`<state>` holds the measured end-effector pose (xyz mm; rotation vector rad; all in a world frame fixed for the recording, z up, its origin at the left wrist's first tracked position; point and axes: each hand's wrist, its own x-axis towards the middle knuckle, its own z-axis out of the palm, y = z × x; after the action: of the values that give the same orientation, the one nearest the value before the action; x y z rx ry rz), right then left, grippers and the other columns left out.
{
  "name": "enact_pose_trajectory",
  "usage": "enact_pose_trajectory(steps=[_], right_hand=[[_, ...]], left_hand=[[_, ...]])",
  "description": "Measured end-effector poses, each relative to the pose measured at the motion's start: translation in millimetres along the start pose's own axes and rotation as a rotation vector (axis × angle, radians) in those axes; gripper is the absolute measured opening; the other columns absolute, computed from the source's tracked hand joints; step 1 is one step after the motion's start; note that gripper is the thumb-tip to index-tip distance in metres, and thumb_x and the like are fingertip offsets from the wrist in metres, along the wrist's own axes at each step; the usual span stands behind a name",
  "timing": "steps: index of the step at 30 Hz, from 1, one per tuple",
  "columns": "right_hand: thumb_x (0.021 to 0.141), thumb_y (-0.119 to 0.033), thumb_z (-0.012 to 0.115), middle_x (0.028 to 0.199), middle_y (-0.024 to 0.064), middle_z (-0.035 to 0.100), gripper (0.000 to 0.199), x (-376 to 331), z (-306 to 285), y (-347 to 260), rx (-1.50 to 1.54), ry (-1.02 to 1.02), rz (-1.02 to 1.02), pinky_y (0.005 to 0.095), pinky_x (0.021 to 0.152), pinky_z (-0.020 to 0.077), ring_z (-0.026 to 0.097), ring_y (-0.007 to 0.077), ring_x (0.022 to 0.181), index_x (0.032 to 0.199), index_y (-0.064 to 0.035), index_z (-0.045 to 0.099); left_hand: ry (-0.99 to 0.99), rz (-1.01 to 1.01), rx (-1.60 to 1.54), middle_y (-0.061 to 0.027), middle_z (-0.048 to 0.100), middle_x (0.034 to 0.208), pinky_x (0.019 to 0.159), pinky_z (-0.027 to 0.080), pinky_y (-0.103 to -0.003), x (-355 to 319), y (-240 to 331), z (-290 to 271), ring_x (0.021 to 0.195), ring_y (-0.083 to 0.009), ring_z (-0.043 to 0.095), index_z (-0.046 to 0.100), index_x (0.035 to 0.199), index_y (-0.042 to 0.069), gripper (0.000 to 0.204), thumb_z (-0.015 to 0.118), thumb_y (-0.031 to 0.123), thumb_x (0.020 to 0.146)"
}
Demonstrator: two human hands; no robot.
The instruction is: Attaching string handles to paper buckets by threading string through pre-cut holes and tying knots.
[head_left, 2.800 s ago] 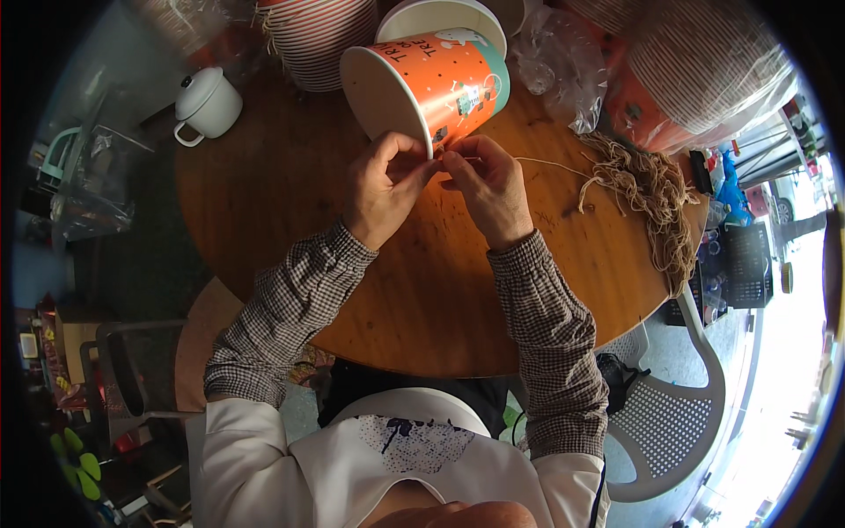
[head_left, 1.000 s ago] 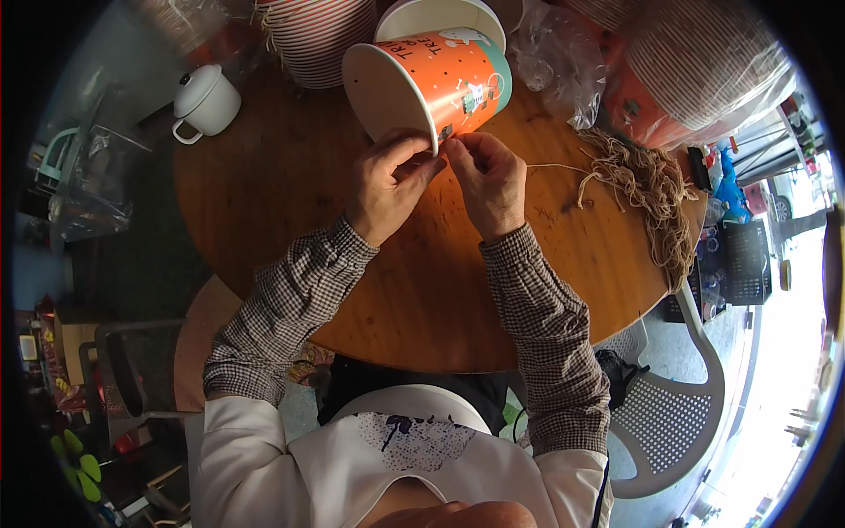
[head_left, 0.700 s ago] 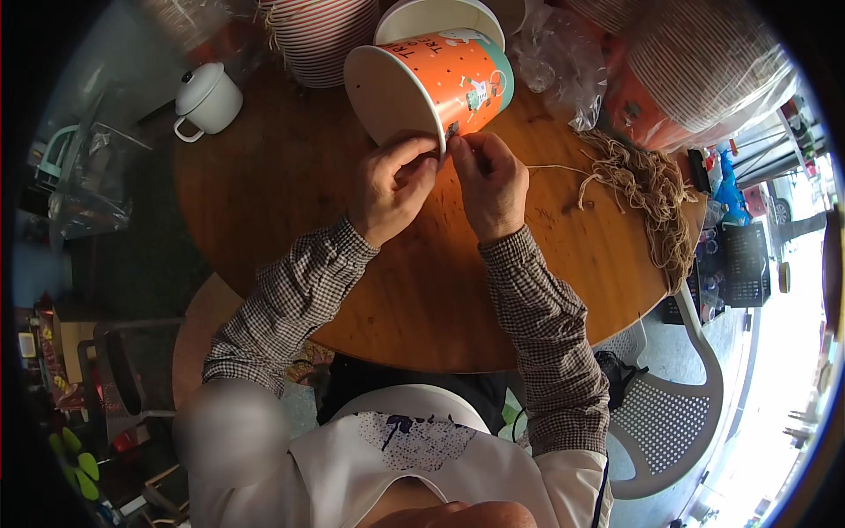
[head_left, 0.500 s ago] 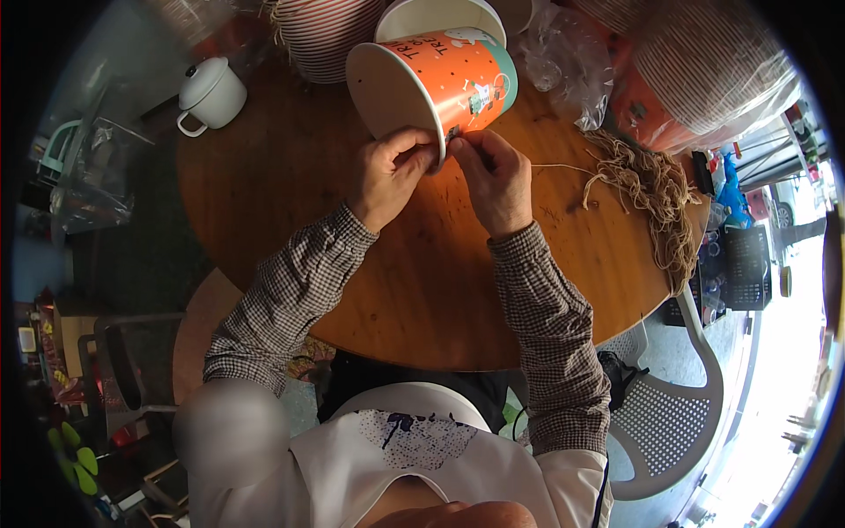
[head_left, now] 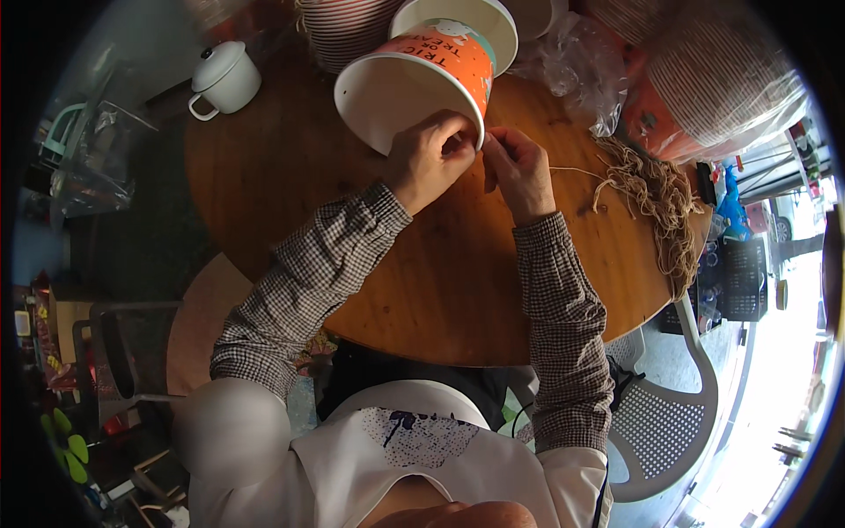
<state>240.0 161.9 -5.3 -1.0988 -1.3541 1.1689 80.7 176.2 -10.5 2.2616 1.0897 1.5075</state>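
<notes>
An orange paper bucket (head_left: 480, 75) with a white rim and printed figures lies tilted on its side, its white mouth facing me. My left hand (head_left: 431, 158) reaches into the mouth at the near right rim. Its fingers are curled together against the inner wall, and what they pinch is hidden. Just outside that rim, my right hand (head_left: 519, 172) is closed, thumb against forefinger. A thin strand of beige cord (head_left: 576, 169) runs from a tangled heap of cord (head_left: 656, 207) to my right hand; the pinched end is too small to see clearly.
Another white-lined bucket (head_left: 497, 31) stands behind. Stacked buckets (head_left: 352, 35) are at the back, with plastic-wrapped stacks (head_left: 717, 97) at the back right. Crumpled clear plastic (head_left: 585, 70) lies between. A white lidded enamel pot (head_left: 227, 79) is left of the round wooden table (head_left: 422, 299); a perforated chair (head_left: 664, 431) stands right.
The bucket has turned, showing more of its mouth and less of its printed side. My left hand has moved right, from gripping the rim to inside the mouth. My right hand has shifted slightly right.
</notes>
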Motion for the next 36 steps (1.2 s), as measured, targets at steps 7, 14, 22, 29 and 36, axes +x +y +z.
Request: enact_pose_trajectory(steps=[7,14,22,29,36], right_hand=[[0.094,-0.019,0.06,0.077,0.0039,0.064,0.022,-10.9,6.9,-2.7,0.123,0.012,0.0,0.0236,0.056,0.0504,0.061,0.0097,0.064,0.098,0.0028,0.06],[0.084,-0.015,0.067,0.083,0.0128,0.065,0.018,-17.3,23.3,-11.7,-0.391,0.166,-0.162,0.0302,0.064,0.0508,0.063,0.0199,0.066,0.095,-0.0025,0.061],[0.08,-0.003,0.062,0.086,0.0105,0.067,0.027,-17.0,24.4,-10.0,-0.422,0.173,-0.333,0.0312,0.064,0.0518,0.065,0.0205,0.07,0.107,-0.0058,0.056],[0.084,-0.001,0.06,0.089,0.0067,0.063,0.029,-22.5,17.7,-15.4,-0.299,0.057,-0.386,0.0262,0.063,0.0509,0.062,0.013,0.072,0.113,-0.0035,0.058],[0.086,-0.007,0.069,0.086,0.0017,0.059,0.013,-25.0,18.7,-26.9,0.015,0.045,-0.27,0.0202,0.057,0.0485,0.058,0.0079,0.07,0.097,0.0,0.07]], left_hand=[[0.118,-0.284,-0.343,-0.0081,0.066,0.079,0.063,0.054,-0.032,-1.5,-3.9,2.1,0.07,-0.0208,0.067,0.061,0.09,0.003,0.012,0.062,0.006,0.079],[0.174,0.135,-0.123,-0.008,0.057,0.086,0.067,0.049,-0.032,2.4,23.5,-20.0,0.075,-0.0219,0.059,0.056,0.086,0.003,0.013,0.061,-0.001,0.074],[0.044,0.195,-0.305,-0.0071,0.06,0.083,0.068,0.05,-0.033,-4.9,27.9,-6.9,0.075,-0.0227,0.061,0.057,0.092,0.004,0.014,0.06,-0.004,0.081],[0.044,0.017,-0.39,-0.0061,0.063,0.086,0.07,0.049,-0.025,-5.2,22.9,-9.9,0.078,-0.0118,0.061,0.049,0.117,0.001,0.028,0.061,0.004,0.091],[-0.06,-0.249,-0.736,-0.0053,0.064,0.085,0.066,0.049,-0.022,-4.5,21.9,-14.7,0.076,-0.0091,0.061,0.041,0.125,0.002,0.034,0.055,0.005,0.095]])
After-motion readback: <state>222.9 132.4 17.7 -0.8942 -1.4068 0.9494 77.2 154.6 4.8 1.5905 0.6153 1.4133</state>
